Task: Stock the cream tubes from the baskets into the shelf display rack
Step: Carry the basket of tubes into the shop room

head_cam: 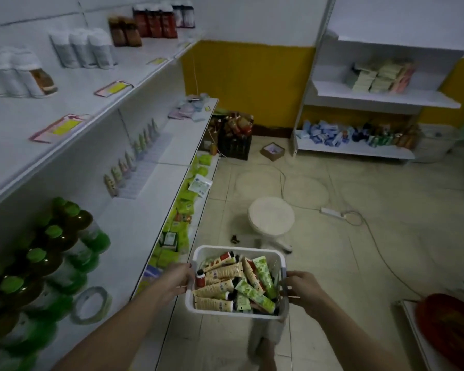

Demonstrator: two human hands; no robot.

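Both hands grasp a white plastic basket (198,306) at the bottom centre of the frame. The left hand (176,279) curls over its left rim; the right hand (304,289) closes on the right rim. The basket is carried above the tiled floor (359,250), just right of the shelf (145,215) edge.

Inside lies a loose heap of cream tubes (225,271): soft, flattened plastic, some beige with dark caps, some pale green with leaf prints, a few with red ends. They lie crosswise and the basket looks nearly full.

On the shelf at centre left stands a clear, slotted rack (148,159), seemingly acrylic. A single row of tubes already stands upright along its back (134,153), while the front slots look bare. So I judge the stocking only begun: one row is placed, and the whole basket load is left.

Round-shouldered green bottles (65,236) crowd the lower left. A round white stool (271,216) sits on the floor beyond the basket.
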